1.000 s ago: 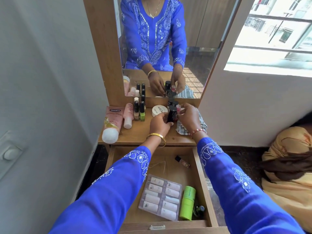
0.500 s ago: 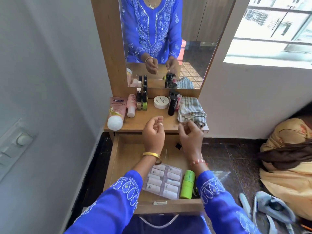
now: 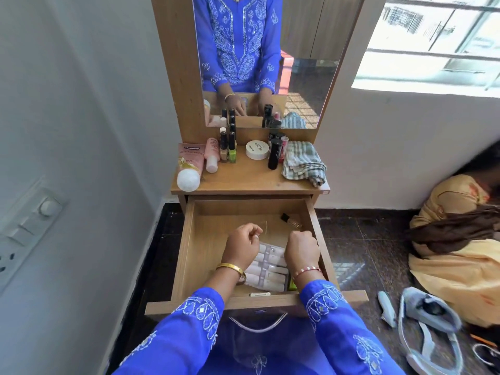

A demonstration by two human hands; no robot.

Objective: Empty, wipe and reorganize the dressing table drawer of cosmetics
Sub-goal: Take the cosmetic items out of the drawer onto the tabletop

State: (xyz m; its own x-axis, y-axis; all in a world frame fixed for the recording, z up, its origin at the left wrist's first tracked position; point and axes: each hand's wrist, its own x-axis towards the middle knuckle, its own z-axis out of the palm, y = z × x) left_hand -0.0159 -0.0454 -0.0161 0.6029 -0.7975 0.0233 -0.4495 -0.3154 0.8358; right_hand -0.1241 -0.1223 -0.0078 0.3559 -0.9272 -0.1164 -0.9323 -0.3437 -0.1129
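Hands inside the open drawer (image 3: 186, 247): left hand (image 3: 241, 246) and right hand (image 3: 301, 249) both loosely curled over a clear plastic case of pale tubes (image 3: 267, 269), grasp impossible to tell. Small dark-capped bottle (image 3: 290, 220) lying at the drawer's back right; green tube (image 3: 291, 285) barely showing by the right wrist. On the tabletop (image 3: 243, 177): pink tube (image 3: 189, 166), nail polishes (image 3: 228, 147), white jar (image 3: 257, 149), black bottle (image 3: 274, 154), folded striped cloth (image 3: 303, 162).

Open drawer (image 3: 189, 247), both hands curled over clear sachet pack (image 3: 270, 269), small vial (image 3: 291, 221) behind, perhaps perfume
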